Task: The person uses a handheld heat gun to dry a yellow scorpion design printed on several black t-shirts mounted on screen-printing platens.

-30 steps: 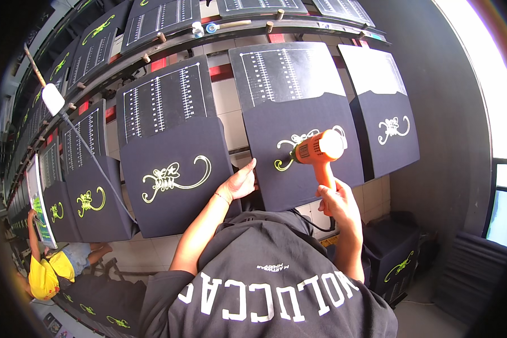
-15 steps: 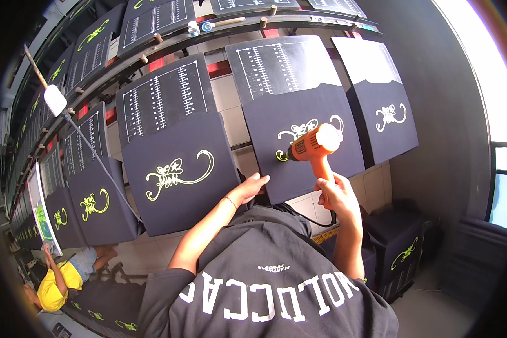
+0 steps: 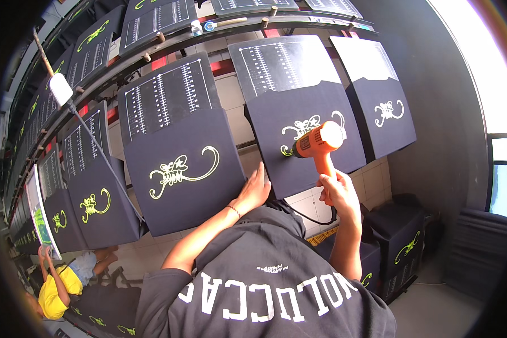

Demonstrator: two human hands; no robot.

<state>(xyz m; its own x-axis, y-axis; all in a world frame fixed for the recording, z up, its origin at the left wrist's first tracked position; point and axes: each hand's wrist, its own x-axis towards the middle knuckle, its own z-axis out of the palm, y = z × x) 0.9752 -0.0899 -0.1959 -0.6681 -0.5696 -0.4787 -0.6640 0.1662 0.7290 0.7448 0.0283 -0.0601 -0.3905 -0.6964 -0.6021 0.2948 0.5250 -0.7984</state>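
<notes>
My right hand (image 3: 337,194) has its fingers clenched round the handle of the orange heat gun (image 3: 316,142), nozzle close to the pale print on the dark shirt panel (image 3: 307,132). My left hand (image 3: 254,190) lies flat, fingers released, on the lower edge of the neighbouring panel (image 3: 180,169). Risk, as I judge it: holding the nozzle too near 1 spot could scorch the print; the trailing cord (image 3: 307,217) could snag.

Daylight scene, evenly bright and sharp at centre; blown-out white glare from the tall window strip (image 3: 479,62) at upper right, black fisheye vignette round the rim, straight rack rails bowed, faint soft shadows under the dark printed panels (image 3: 180,169).
</notes>
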